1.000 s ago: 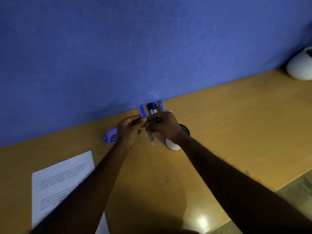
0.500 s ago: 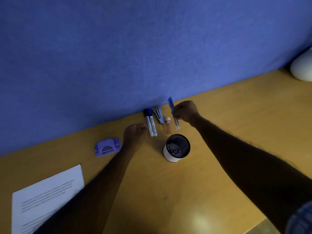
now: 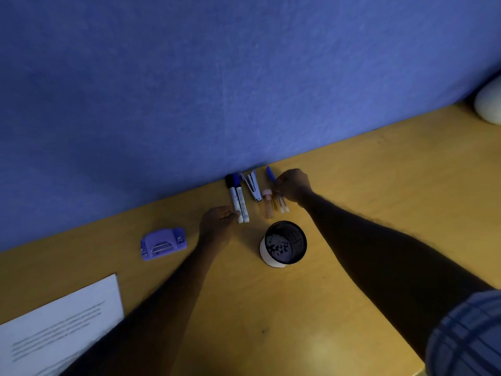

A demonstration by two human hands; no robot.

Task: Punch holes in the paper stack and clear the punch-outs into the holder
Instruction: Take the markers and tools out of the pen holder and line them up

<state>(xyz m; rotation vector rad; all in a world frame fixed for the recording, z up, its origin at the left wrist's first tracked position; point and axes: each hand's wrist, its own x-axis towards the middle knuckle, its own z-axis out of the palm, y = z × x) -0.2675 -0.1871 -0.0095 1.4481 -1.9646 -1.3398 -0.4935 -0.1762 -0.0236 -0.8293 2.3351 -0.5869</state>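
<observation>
Your left forearm (image 3: 162,308) covers one corner of the paper stack (image 3: 54,321); frame edges crop its left and bottom. Its print is illegible. Your right hand (image 3: 294,184) hides the middle of the blue pen (image 3: 270,172).

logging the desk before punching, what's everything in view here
desk: 1, yellow wood, below
partition: 1, blue, behind desk
paper stack: 1, white, near left
markers: 2, white, black and blue caps, by partition
hole punch: 1, purple, left of markers
holder: 1, black mesh, desk centre
stapler: 1, blue-white, right of markers
tube: 1, pink-capped, right of stapler
pens: 2, blue cap, right of tube
round object: 1, white, far right
left hand: 1, at markers' ends
right hand: 1, pinching pens
</observation>
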